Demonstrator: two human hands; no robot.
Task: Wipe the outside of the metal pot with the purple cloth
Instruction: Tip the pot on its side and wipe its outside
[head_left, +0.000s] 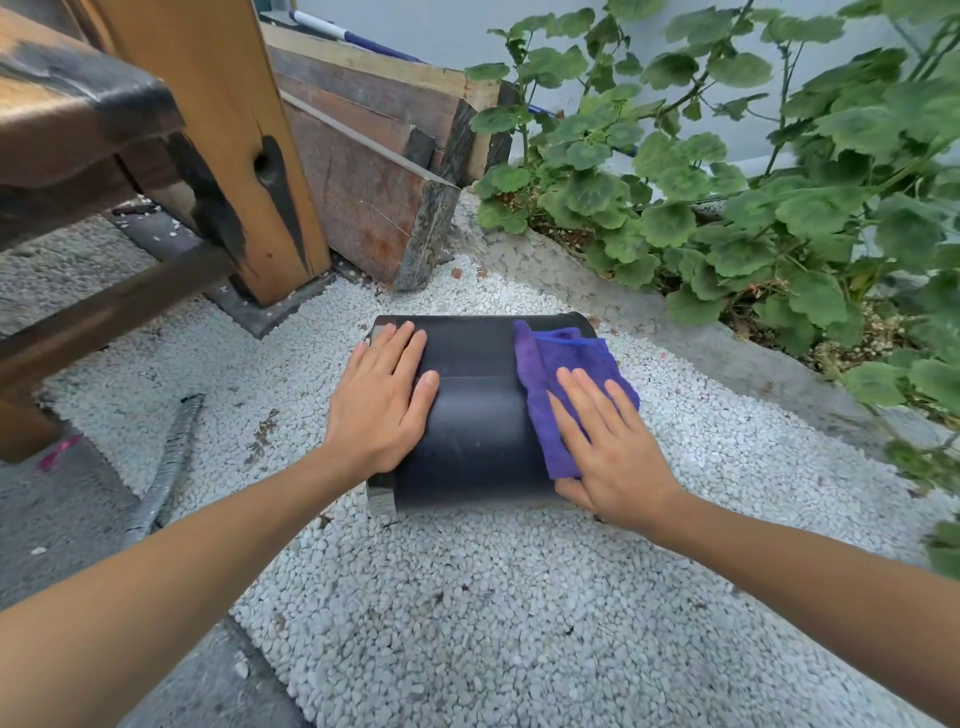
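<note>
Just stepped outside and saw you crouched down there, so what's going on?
A person is wiping a dark metal pot that lies on its side on white gravel. The left hand rests flat on the pot's left end, steadying it. The right hand presses a purple cloth flat against the pot's right side. The cloth covers only that end; the middle is bare.

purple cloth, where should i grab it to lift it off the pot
Pinch the loose folded corner at the far end of the purple cloth, coming from above. That end lies free on the metal pot; the near part is pinned flat under the right hand.
</note>
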